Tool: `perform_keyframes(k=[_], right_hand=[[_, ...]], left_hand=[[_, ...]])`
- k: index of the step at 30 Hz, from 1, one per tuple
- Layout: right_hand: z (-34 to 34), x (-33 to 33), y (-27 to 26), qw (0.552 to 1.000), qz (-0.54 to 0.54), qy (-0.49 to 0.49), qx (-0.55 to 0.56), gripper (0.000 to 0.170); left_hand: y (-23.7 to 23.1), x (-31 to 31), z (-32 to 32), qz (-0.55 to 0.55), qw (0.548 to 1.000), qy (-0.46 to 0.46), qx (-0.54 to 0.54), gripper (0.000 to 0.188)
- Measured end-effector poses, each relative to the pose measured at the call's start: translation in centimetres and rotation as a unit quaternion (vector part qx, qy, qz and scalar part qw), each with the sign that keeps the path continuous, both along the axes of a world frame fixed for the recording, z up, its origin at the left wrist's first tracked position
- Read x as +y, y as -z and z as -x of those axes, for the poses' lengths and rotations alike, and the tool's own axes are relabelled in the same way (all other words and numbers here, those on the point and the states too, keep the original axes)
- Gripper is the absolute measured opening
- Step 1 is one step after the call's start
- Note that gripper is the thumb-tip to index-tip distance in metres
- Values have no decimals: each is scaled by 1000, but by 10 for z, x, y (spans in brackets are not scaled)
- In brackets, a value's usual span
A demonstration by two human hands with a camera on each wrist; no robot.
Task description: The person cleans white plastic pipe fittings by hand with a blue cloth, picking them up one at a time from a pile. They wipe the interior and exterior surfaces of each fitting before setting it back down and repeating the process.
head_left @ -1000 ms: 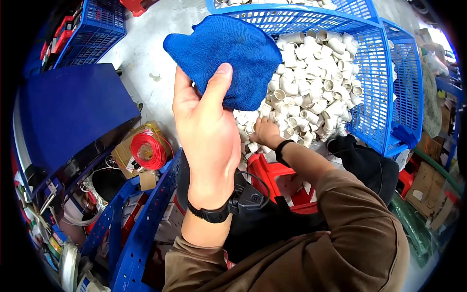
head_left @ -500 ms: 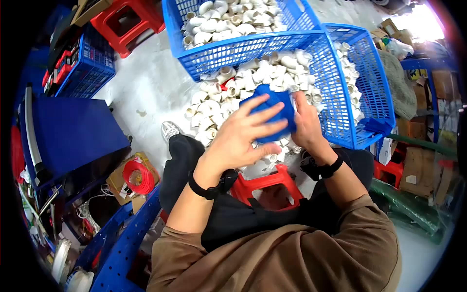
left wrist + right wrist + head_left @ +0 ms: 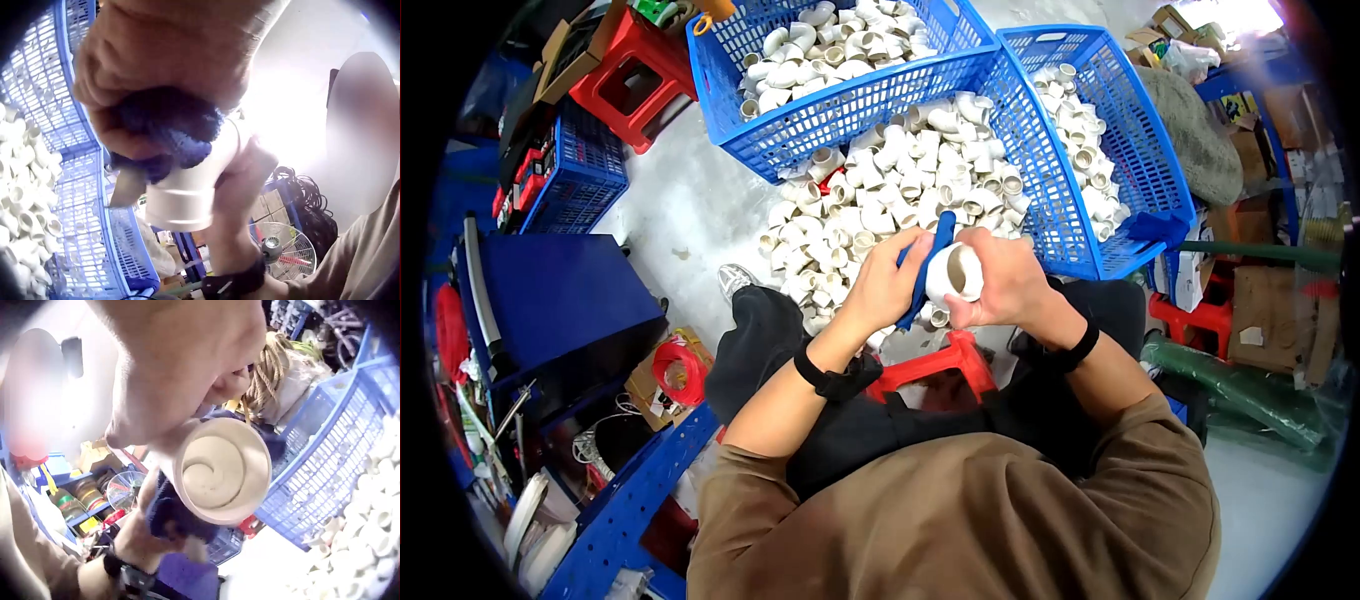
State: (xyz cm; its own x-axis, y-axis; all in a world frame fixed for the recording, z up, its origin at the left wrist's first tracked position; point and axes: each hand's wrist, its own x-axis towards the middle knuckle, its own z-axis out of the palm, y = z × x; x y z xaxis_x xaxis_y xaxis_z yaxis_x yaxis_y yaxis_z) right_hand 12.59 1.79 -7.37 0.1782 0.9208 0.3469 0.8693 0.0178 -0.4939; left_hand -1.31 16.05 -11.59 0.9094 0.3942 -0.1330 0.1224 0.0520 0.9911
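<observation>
A white plastic pipe elbow is held up in front of the lap, its round opening toward the head camera. My right hand grips it from the right side. My left hand holds a blue cloth against the elbow's left side. In the left wrist view the bunched cloth lies over the white elbow, partly hidden by the fingers. The right wrist view looks into the open end of the elbow, where a curved inner edge shows.
Beyond the hands spreads a floor pile of white pipe fittings. Blue plastic baskets with more fittings stand behind and to the right of it. A red stool sits between the person's legs. At left are a dark blue box and a red coil.
My right hand has come up from the pile, and a pipe elbow now shows in it. The left hand has lowered the cloth from near the camera and brought it to the elbow.
</observation>
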Motion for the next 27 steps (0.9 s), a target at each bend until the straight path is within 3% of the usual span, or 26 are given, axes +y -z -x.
perform_keyframes(k=[2,3,4,6,7,8,9,10,11,12,14,16,17,18,19,20,21,22,24,27], right_hand=[[-10,-9,6,998,-31,-49,-17,54],[-14,-14,10,999,-22,-33,0,53],[-19,-18,17,999,-29,-29,6,53],[-28,-21,34,979,29,120,165,46],[-30,-20,39,956,-23,136,258,40],[-36,-25,42,954,-33,134,266,40],[-43,-32,44,871,70,143,464,41],[-52,-39,49,741,169,139,635,45],[-61,-46,70,659,208,90,717,51],[-71,-54,11,632,266,96,721,51],[-85,-62,15,588,327,96,733,54],[-88,-72,22,525,314,27,790,56],[-85,-74,45,503,264,13,823,66],[-93,-79,49,573,212,-50,790,74],[-94,-84,51,757,99,36,645,73],[-96,-87,53,883,-24,122,452,78],[-110,-98,37,939,-101,48,325,87],[-125,-98,26,964,-192,-16,183,94],[-134,-102,4,961,-249,-90,85,98],[-126,-105,-4,956,-271,-82,74,102]], left_hand=[[42,-24,-9,152,986,-6,67,38],[45,-37,-13,149,986,-63,49,40],[17,-44,-16,67,988,-109,82,40],[-15,-54,-20,-61,987,-120,90,38],[-28,-56,-25,-160,977,-114,82,34],[-28,-57,-31,-287,951,-116,1,26],[-38,-60,-40,-344,932,-99,-58,23],[-48,-63,-49,-400,906,-79,-118,20],[-55,-62,-52,-435,891,-28,-127,20],[-61,-62,-58,-465,871,14,-157,23],[-73,-66,-73,-514,830,74,-204,22],[-67,-65,-88,-494,846,84,-182,22],[-61,-69,-96,-440,884,36,-154,24],[-63,-75,-98,-384,922,-28,-38,33],[-61,-79,-108,-298,952,-75,5,38],[-56,-80,-119,-209,969,-121,47,44],[-45,-80,-124,-46,985,-152,69,53],[-66,-87,-128,54,969,-157,182,54],[-72,-73,-129,271,917,-18,293,54],[-81,-85,-136,296,890,-13,346,53]])
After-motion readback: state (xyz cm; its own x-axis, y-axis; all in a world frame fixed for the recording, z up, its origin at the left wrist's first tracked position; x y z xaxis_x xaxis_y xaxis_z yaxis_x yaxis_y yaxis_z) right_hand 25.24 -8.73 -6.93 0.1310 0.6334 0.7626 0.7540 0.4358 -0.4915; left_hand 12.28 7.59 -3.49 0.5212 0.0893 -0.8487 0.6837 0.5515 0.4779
